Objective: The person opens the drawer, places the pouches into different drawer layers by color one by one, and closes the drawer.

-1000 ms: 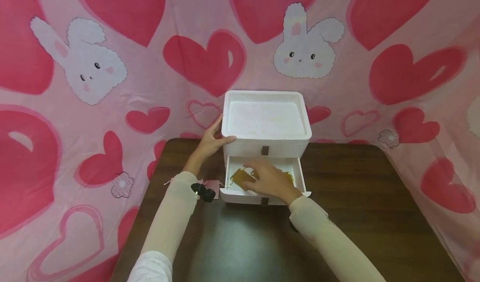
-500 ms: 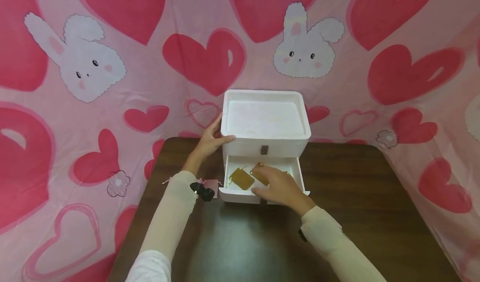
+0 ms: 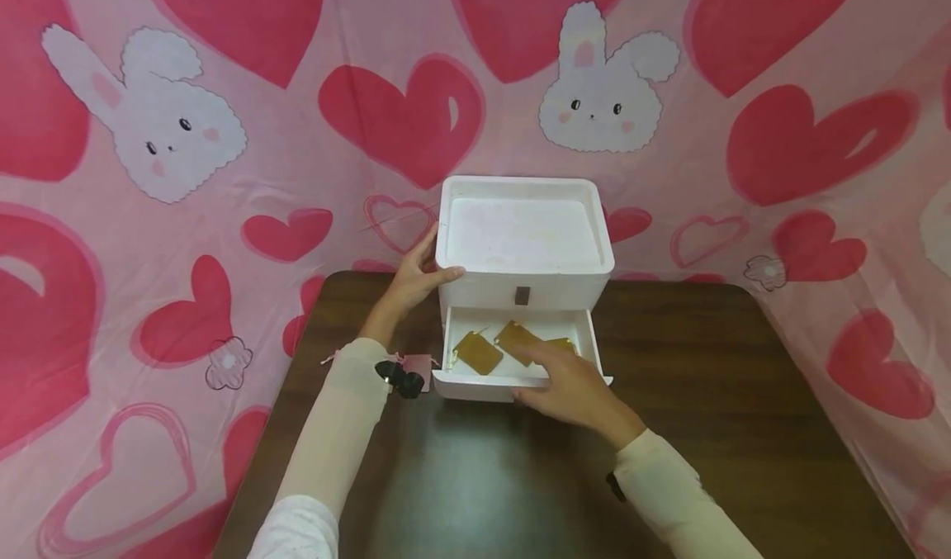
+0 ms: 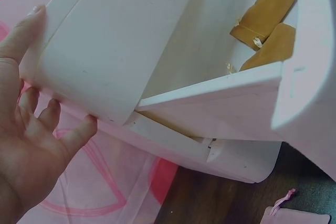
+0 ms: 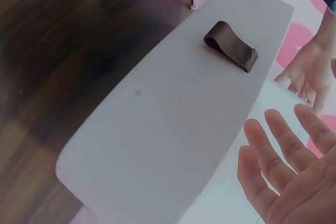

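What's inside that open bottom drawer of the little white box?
The open drawer holds tan pouches: two show fully, and the right hand partly covers a third. Whatever lies under that hand is hidden.

My head cam looks down over the whole table; both wrist cams sit super close to the white drawer box (image 3: 524,245), shared by all.
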{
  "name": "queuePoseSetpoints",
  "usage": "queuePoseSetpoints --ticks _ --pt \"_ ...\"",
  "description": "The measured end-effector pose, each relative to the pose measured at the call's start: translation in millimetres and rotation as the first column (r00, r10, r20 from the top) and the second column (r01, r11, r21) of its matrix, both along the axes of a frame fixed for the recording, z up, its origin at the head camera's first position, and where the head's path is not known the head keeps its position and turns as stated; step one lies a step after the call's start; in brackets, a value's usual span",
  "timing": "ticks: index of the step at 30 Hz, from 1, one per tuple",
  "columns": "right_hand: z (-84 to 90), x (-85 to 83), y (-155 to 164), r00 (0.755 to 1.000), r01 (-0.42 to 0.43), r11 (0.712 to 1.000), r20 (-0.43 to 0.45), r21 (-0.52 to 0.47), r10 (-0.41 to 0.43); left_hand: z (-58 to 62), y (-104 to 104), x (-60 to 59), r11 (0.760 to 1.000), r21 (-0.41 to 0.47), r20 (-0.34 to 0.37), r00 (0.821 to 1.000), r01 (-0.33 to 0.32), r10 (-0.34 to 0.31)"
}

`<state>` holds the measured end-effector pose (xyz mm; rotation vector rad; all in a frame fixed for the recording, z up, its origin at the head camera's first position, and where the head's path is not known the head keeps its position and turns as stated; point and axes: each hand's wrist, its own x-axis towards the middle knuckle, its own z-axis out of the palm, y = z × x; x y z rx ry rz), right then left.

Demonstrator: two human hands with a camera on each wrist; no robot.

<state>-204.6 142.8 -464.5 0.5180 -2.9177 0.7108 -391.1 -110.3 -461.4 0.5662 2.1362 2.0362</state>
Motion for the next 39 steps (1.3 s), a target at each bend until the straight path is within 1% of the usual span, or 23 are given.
queuePoseSetpoints --ticks 5,9,12,14,17,21,23,26,30,35,37,39 --pt "-1.5 10.3 2.9 1.000 0.016 0.998 0.009 -0.055 -0.016 -0.5 -0.5 -0.1 1.000 -0.008 0.007 1.000 0.002 -0.002" --pt "0.4 18.7 3.7 1.000 -0.002 0.996 -0.001 -0.091 0.002 0.2 -0.8 0.9 1.000 0.000 -0.004 1.000 0.005 -0.005" --pt "0.7 24.5 3.9 1.000 -0.020 0.995 -0.002 -0.095 0.020 0.7 -1.2 1.5 1.000 0.013 -0.015 1.000 0.010 -0.010" --pt "-1.0 27.6 4.4 1.000 -0.021 0.994 0.019 -0.105 0.023 0.8 -1.2 1.7 1.000 0.019 -0.017 1.000 0.012 -0.011" --pt "-5.6 31.0 6.3 0.996 -0.032 0.988 0.075 -0.154 0.044 1.2 -1.1 1.7 1.000 0.021 -0.022 1.000 0.013 -0.013" --pt "-13.3 32.6 10.0 0.982 -0.070 0.964 0.150 -0.257 0.112 1.6 -0.9 1.8 1.000 0.012 -0.026 1.000 0.010 -0.010" --pt "-17.6 32.5 12.0 0.973 -0.084 0.949 0.183 -0.304 0.145 1.9 -0.8 2.0 1.000 0.012 -0.026 1.000 0.010 -0.009" --pt "-25.4 32.1 14.5 0.950 -0.089 0.919 0.245 -0.385 0.194 2.2 -0.7 2.1 1.000 0.013 -0.023 1.000 0.009 -0.009" --pt "-37.0 33.1 15.1 0.911 -0.054 0.867 0.332 -0.495 0.247 2.5 0.0 2.5 1.000 0.012 -0.025 1.000 0.007 -0.007" --pt "-54.7 34.6 14.9 0.872 -0.011 0.810 0.391 -0.586 0.295 2.8 1.0 1.9 0.999 0.032 -0.017 1.000 0.022 -0.021" --pt "-62.9 34.9 15.3 0.849 0.017 0.784 0.423 -0.620 0.317 2.1 1.3 1.0 0.999 0.041 -0.012 1.000 0.025 -0.025" --pt "-70.0 34.9 16.2 0.819 0.051 0.763 0.464 -0.644 0.337 0.9 1.8 0.2 0.999 0.046 -0.015 1.000 0.025 -0.025"
